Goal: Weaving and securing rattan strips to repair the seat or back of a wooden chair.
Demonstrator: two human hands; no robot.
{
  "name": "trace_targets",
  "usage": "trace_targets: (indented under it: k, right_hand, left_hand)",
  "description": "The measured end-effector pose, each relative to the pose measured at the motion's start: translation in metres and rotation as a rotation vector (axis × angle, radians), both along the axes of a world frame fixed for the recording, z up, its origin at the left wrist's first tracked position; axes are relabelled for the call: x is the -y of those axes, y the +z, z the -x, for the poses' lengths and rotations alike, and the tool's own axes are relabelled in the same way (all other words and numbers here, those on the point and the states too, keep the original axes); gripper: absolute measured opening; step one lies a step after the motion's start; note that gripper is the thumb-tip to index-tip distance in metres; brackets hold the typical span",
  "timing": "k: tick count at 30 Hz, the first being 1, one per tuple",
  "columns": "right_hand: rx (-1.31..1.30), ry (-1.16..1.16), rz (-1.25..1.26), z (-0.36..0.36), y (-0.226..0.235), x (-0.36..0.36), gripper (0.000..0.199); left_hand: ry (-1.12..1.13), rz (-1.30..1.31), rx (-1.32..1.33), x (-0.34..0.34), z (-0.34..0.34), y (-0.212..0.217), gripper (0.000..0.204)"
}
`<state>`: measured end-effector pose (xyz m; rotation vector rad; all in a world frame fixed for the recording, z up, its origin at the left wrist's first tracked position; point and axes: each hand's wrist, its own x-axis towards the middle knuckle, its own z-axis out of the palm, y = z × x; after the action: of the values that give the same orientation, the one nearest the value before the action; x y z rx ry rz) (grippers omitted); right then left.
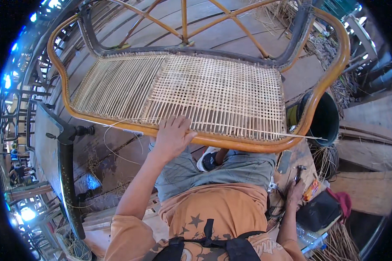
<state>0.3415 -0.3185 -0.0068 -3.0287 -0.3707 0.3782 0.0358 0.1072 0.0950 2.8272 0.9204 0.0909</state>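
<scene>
A rattan bench [244,142] with a bent cane frame lies across the view in front of me. Its woven cane seat [217,82] has a close lattice on the right, while the left section shows mostly strands running one way. My left hand [173,138] lies over the front rail, fingers stretched toward the weave and thumb apart. Low on the right, beside my leg, my right hand [295,193] is closed around a small hammer [300,168], its head pointing up. A loose cane strand [309,137] sticks out past the seat's right front corner.
A dark bucket [324,117] stands right of the bench. Near my right hand are a wooden board [298,152], a black bag [319,211] and a colourful packet [311,190]. A dark metal-legged table [65,174] stands at left. Cane scraps litter the far right floor.
</scene>
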Motion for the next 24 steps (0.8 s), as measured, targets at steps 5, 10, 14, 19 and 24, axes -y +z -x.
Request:
trace_targets:
  k: [5, 10, 14, 19, 24]
  right_hand:
    - [0.069, 0.059, -0.046, -0.004, -0.005, 0.015, 0.046]
    - [0.070, 0.074, -0.077, 0.005, 0.025, -0.007, 0.040]
    - [0.180, 0.265, -0.454, 0.009, 0.029, -0.027, 0.026]
    - [-0.118, 0.299, -0.632, 0.034, 0.057, -0.100, 0.017]
    - [-0.238, 0.589, -0.785, 0.068, 0.068, -0.168, 0.013]
  left_hand:
    - [-0.002, -0.048, 0.078, 0.008, -0.002, -0.006, 0.048]
    - [0.086, -0.067, 0.081, 0.009, 0.009, -0.010, 0.048]
    - [0.097, -0.116, 0.196, 0.010, 0.000, -0.034, 0.040]
    - [0.134, -0.141, 0.381, 0.014, 0.000, -0.028, 0.034]
    - [0.187, -0.124, 0.383, 0.017, 0.001, -0.025, 0.029]
